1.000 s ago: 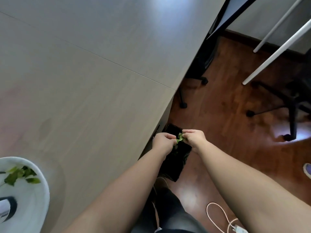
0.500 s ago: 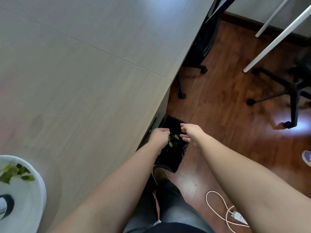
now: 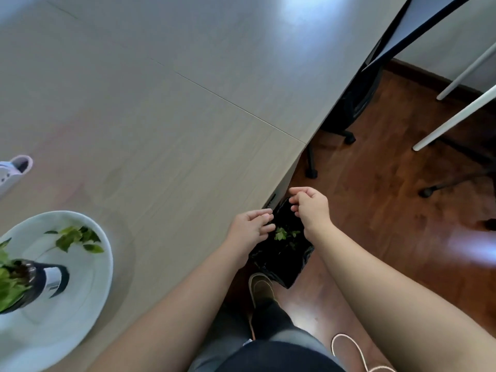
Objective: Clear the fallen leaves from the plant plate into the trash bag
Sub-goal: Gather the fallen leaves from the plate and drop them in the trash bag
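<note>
Both hands, left hand (image 3: 251,226) and right hand (image 3: 311,206), loosely open, empty over trash bag (image 3: 281,253); next pinch leaves (image 3: 76,238) off plate (image 3: 88,296) together, not singly

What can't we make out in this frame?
- Plant: cut off by the left edge.
- Trash bag: bottom too dark; hands cover part of its mouth.
- White object on the table: cropped, blurred, unidentifiable.
- Leaves on plate: motion blur, no exact count.
</note>
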Available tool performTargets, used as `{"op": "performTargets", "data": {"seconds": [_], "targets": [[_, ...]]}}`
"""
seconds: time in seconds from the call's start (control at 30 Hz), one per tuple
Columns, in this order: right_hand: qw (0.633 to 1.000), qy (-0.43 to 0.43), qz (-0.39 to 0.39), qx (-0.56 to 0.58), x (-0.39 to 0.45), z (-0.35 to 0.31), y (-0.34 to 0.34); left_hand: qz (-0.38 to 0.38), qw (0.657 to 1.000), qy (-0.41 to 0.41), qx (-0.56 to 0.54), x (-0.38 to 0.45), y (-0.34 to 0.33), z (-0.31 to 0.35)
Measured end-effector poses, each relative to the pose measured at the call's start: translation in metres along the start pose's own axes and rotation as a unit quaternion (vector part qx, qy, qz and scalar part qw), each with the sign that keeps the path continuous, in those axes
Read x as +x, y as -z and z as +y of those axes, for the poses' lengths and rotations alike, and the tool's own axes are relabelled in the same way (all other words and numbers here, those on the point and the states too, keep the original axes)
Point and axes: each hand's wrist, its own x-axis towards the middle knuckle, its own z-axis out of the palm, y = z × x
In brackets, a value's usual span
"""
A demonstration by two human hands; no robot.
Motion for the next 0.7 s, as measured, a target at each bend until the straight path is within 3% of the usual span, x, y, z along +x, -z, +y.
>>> {"op": "performTargets", "data": {"seconds": [0.17,0.27,0.37,0.6,0.7], "targets": [[0.991,0.051,-0.119,-0.043,-0.037,-0.037,-0.056,0.121,0.980,-0.013,-0.160,-0.026,0.073,-0.007],[0.969,0.059,-0.210,-0.118,-0.061,-0.047,-0.102,0.228,0.924,-0.028,-0.306,-0.047,0.118,-0.018],[0.945,0.053,-0.268,-0.180,-0.077,-0.044,-0.136,0.288,0.870,-0.026,-0.399,-0.062,0.142,-0.032],[0.867,0.103,-0.355,-0.334,-0.117,-0.020,-0.204,0.346,0.815,-0.036,-0.464,-0.102,0.181,-0.065],[0.817,0.150,-0.376,-0.411,-0.133,-0.011,-0.229,0.361,0.788,-0.049,-0.496,-0.113,0.193,-0.081]]}}
